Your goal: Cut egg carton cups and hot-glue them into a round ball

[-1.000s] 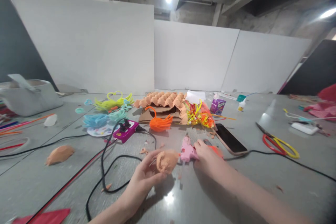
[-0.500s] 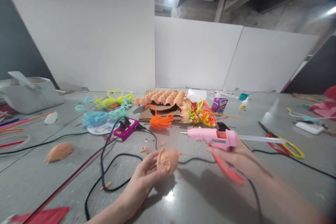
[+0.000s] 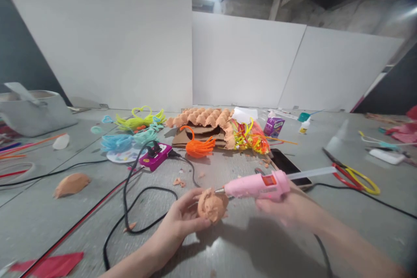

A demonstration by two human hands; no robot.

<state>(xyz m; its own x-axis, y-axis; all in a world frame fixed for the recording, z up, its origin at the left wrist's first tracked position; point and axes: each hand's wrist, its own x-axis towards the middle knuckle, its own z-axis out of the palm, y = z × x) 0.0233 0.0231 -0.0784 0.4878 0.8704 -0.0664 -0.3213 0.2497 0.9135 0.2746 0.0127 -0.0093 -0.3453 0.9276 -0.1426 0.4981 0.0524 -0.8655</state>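
My left hand (image 3: pixel 185 217) grips a rough, rounded peach-coloured clay-like lump (image 3: pixel 213 206) from its left side, just above the table. In my right hand (image 3: pixel 286 204) is a pink glue gun (image 3: pixel 257 186) with a clear glue stick out of its back end. The gun's metal nozzle points left and meets the upper right part of the lump, as far as I can see. Behind the lump lie small peach scraps (image 3: pixel 178 182). A curved peach piece (image 3: pixel 72 184) rests on the table at the left.
Black cables (image 3: pixel 143 191) loop left of my hands from a purple power strip (image 3: pixel 155 156). An orange pipe-cleaner bundle (image 3: pixel 199 147) and peach egg carton (image 3: pixel 208 117) stand behind. Right are a phone (image 3: pixel 286 165) and scissors (image 3: pixel 350 177).
The glue gun has moved left and down, bringing its nozzle to the lump. My left hand, still holding the lump, has shifted slightly right. The phone is more exposed.
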